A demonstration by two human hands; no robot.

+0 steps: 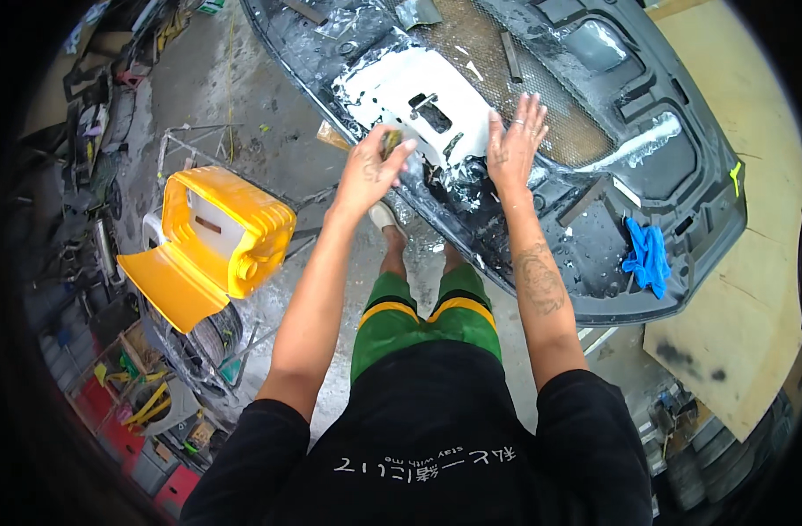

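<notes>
A large black moulded panel (pixel 594 285), with the look of a vehicle part, lies in front of me. A white, roughly cut patch (pixel 392 88) with a dark rectangular opening covers part of it. My left hand (pixel 372 173) is closed near the patch's lower left edge, pinching a small yellowish-brown piece (pixel 391 142) whose kind I cannot make out. Beside the patch's right edge, my right hand (pixel 516 151) has its fingers stretched out and holds nothing; whether it presses on the surface is unclear.
A cut-open yellow plastic jerrycan (pixel 265 206) stands at left on a metal frame. Blue gloves (pixel 647 257) lie on the panel's right end. Flat dark strips (pixel 511 58) rest on the honeycomb mesh (pixel 563 131). Wooden boards (pixel 716 342) lie at right, and scrap clutters the far left.
</notes>
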